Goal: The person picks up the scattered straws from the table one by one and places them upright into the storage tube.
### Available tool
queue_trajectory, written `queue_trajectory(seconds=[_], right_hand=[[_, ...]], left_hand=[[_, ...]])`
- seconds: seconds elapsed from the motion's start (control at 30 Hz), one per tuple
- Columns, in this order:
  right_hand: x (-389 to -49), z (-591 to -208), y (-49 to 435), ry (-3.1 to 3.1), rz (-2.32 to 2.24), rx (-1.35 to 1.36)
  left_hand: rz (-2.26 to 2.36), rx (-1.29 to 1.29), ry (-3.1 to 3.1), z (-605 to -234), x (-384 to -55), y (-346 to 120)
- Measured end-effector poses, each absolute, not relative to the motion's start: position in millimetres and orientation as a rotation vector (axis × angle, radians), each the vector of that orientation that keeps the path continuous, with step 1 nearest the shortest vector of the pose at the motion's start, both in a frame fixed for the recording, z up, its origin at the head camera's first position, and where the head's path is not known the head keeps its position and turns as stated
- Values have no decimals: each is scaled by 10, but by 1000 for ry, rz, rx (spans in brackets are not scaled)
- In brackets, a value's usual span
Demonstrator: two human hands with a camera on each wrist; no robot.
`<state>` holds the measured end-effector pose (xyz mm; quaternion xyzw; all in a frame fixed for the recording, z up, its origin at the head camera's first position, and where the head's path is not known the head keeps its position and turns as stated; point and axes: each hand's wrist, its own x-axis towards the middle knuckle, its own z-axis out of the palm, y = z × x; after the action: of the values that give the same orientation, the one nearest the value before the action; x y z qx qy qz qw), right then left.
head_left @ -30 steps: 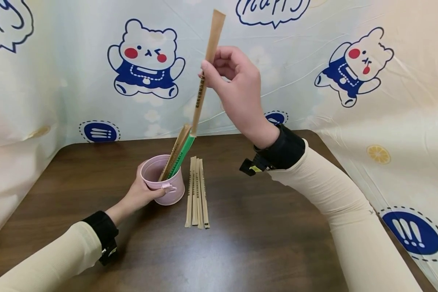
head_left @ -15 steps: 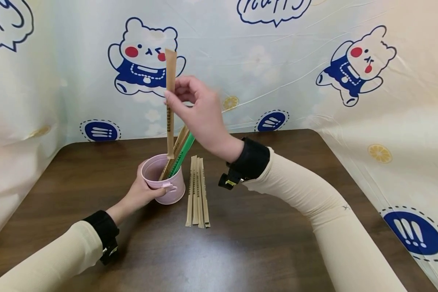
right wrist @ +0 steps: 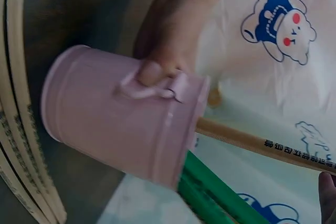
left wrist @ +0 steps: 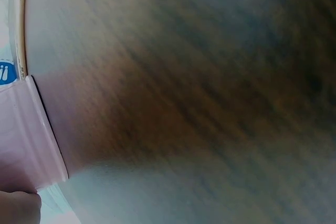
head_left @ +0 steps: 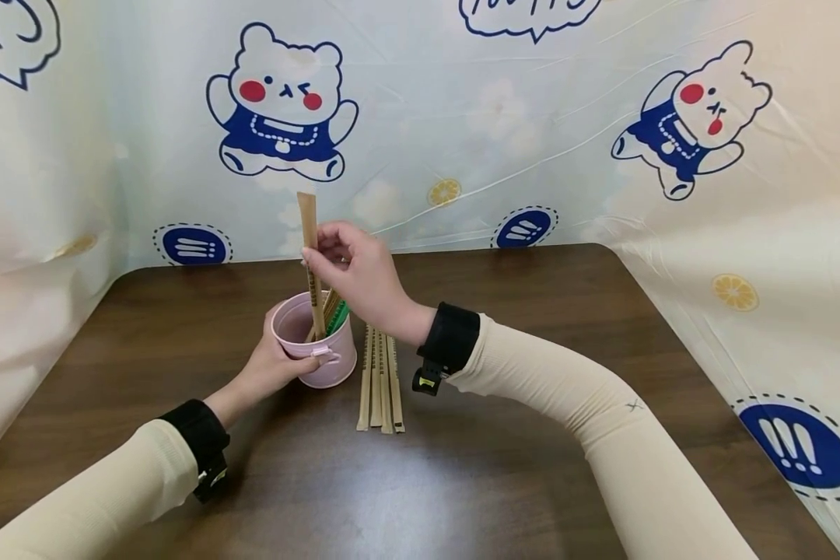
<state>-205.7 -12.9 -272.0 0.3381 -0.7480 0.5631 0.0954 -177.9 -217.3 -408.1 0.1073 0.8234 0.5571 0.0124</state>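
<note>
My left hand [head_left: 269, 367] grips a small pink bucket [head_left: 330, 375] by its side, the thumb near the handle lug. Between the thumb and fingers of my right hand [head_left: 367, 281] is a brown paper-wrapped straw [head_left: 309, 222], nearly upright, its lower end inside the bucket. Other brown wrapped straws and green ones [head_left: 338, 317] lean against the bucket's right rim, partly behind my right hand. The right wrist view shows the held straw [right wrist: 252, 142] passing the rim beside the green straws [right wrist: 218, 190]. In the left wrist view only the bucket's base [left wrist: 31, 135] shows.
Several brown paper-wrapped straws [head_left: 380, 393] lie side by side on the dark wooden table [head_left: 504, 451], just right of the bucket. A printed curtain [head_left: 406, 101] with bear drawings stands behind the table's back edge.
My right hand has moved left and down, lifting its straw away from the green one and lowering its end into the bucket. The left hand and bucket have stayed put.
</note>
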Motion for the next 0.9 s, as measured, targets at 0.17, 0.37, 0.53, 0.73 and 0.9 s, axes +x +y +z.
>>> queue_trajectory(seconds=[0.17, 0.37, 0.53, 0.73, 0.9], right_hand=[[-2063, -2904, -136, -2265, 1649, 990], [-2040, -3098, -108, -2343, 1679, 950], [-2022, -3254, -69, -2397, 1663, 958], [-2046, -3338, 1, -2433, 1610, 940], [-2107, -3343, 62, -2469, 1565, 860]], left_hand=[[1728, 336, 2570, -4087, -1787, -2166], [1749, 337, 2568, -4099, -1801, -2169], [1803, 375, 2566, -4117, -1803, -2162], [1819, 376, 2583, -4115, -1794, -2137], [1802, 365, 2593, -4105, -1796, -2141]])
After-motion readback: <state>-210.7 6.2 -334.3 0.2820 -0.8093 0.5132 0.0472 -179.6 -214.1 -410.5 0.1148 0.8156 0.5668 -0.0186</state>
